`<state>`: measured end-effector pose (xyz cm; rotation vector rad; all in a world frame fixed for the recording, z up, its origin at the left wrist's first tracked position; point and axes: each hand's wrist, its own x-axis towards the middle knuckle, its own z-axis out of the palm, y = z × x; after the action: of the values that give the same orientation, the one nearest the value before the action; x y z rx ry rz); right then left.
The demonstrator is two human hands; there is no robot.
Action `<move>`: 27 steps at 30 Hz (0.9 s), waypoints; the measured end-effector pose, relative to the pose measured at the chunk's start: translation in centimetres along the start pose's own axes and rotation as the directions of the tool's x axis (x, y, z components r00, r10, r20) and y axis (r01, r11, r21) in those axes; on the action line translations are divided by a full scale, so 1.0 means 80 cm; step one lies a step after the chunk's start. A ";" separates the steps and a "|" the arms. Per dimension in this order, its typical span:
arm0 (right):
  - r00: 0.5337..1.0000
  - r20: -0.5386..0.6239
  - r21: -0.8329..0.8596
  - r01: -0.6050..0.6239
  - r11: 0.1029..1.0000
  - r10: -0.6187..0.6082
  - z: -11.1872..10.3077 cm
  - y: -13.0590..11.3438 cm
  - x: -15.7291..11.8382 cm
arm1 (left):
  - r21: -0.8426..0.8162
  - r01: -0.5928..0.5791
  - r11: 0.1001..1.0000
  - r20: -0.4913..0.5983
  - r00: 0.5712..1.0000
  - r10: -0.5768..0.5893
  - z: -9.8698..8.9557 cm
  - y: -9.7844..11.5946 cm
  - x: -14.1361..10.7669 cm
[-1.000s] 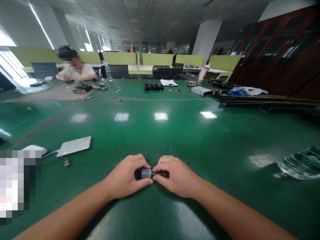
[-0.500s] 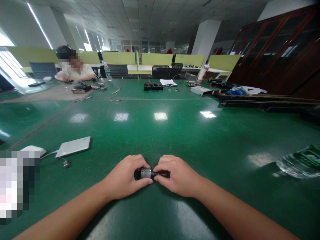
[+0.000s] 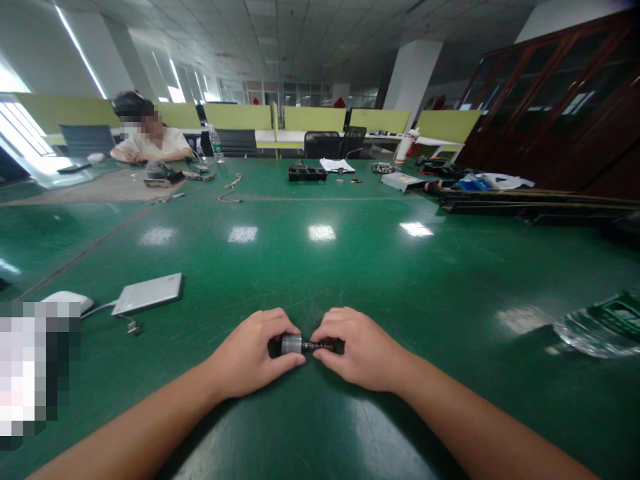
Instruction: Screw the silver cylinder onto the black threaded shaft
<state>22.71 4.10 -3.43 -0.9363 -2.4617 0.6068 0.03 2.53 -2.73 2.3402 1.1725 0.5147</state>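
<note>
A small grey metal cylinder (image 3: 292,344) with a dark, ridged, stepped shaft (image 3: 311,346) lies crosswise low over the table. My left hand (image 3: 255,350) is closed round the cylinder, thumb on the near side and fingers on the far side. Part of its dark left end is hidden inside the palm. From the other side, my right hand (image 3: 357,350) pinches the shaft between thumb and fingertips, and the thin tip points toward that palm. Both hands sit near the green tabletop (image 3: 320,280).
Left of my hands lie a white flat device (image 3: 149,293) with a cable and a small metal plug (image 3: 134,327). A clear bottle (image 3: 603,323) lies at the right. Black parts (image 3: 307,173) and papers (image 3: 337,165) are at the far edge. Another person (image 3: 150,142) sits far left.
My right hand's fingertips have shifted slightly right along the shaft, so more of it shows beside the cylinder. My left hand stays in nearly the same place.
</note>
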 end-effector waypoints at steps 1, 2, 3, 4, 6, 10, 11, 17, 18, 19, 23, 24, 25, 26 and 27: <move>1.000 0.001 0.000 -0.007 1.000 0.007 0.000 0.000 0.000 | 0.000 0.003 1.000 0.000 1.000 -0.003 0.000 0.000 0.000; 1.000 0.004 -0.001 -0.014 1.000 0.014 -0.001 0.000 0.000 | 0.000 0.005 1.000 0.001 1.000 -0.005 0.000 0.000 0.000; 1.000 0.007 -0.002 -0.022 1.000 0.022 -0.002 0.000 -0.001 | -0.001 0.007 1.000 0.002 1.000 -0.007 0.000 0.000 0.000; 1.000 0.010 -0.005 -0.028 1.000 0.028 -0.003 0.000 -0.001 | -0.002 0.007 1.000 0.004 1.000 -0.007 -0.001 0.000 -0.001; 0.999 0.017 -0.014 -0.039 0.999 0.039 -0.005 0.000 -0.002 | -0.008 0.005 1.000 0.006 1.000 -0.005 -0.001 -0.001 -0.002; 0.998 0.047 -0.032 -0.048 0.998 0.049 -0.009 0.000 -0.002 | -0.019 0.004 1.000 0.006 1.000 -0.004 -0.002 -0.001 -0.003; 0.997 0.054 -0.036 -0.048 0.998 0.050 -0.010 0.000 -0.002 | -0.023 0.004 1.000 0.006 1.000 -0.003 -0.002 -0.002 -0.003; 0.992 0.074 -0.090 -0.092 0.992 0.099 -0.025 0.009 -0.005 | -0.049 -0.005 0.999 -0.020 1.000 0.004 -0.002 -0.006 -0.003; 0.990 0.069 -0.110 -0.115 0.987 0.123 -0.028 0.012 -0.006 | -0.049 -0.005 0.999 -0.023 1.000 0.003 -0.002 -0.006 -0.003; 0.988 0.062 -0.128 -0.134 0.983 0.143 -0.031 0.015 -0.007 | -0.048 -0.004 0.999 -0.024 1.000 0.003 -0.002 -0.006 -0.003; 0.985 0.053 -0.136 -0.155 0.978 0.163 -0.038 0.019 -0.009 | -0.044 -0.003 0.999 -0.026 1.000 0.002 -0.003 -0.005 -0.002; 0.985 0.060 -0.128 -0.151 0.980 0.160 -0.038 0.018 -0.009 | -0.044 -0.002 0.999 -0.025 1.000 0.001 -0.003 -0.005 -0.002; 0.986 0.067 -0.120 -0.146 0.982 0.155 -0.037 0.017 -0.010 | -0.043 0.000 0.999 -0.024 1.000 -0.001 -0.004 -0.004 -0.002; 0.986 0.073 -0.113 -0.142 0.983 0.150 -0.037 0.015 -0.010 | -0.043 0.001 0.999 -0.024 1.000 -0.002 -0.004 -0.004 -0.002; 0.986 0.079 -0.105 -0.138 0.985 0.146 -0.036 0.014 -0.010 | -0.044 0.002 0.999 -0.023 1.000 -0.003 -0.004 -0.004 -0.003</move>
<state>25.33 5.01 -1.86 -1.1558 -2.5366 0.5873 -0.44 2.59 -2.65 2.3013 1.1627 0.5620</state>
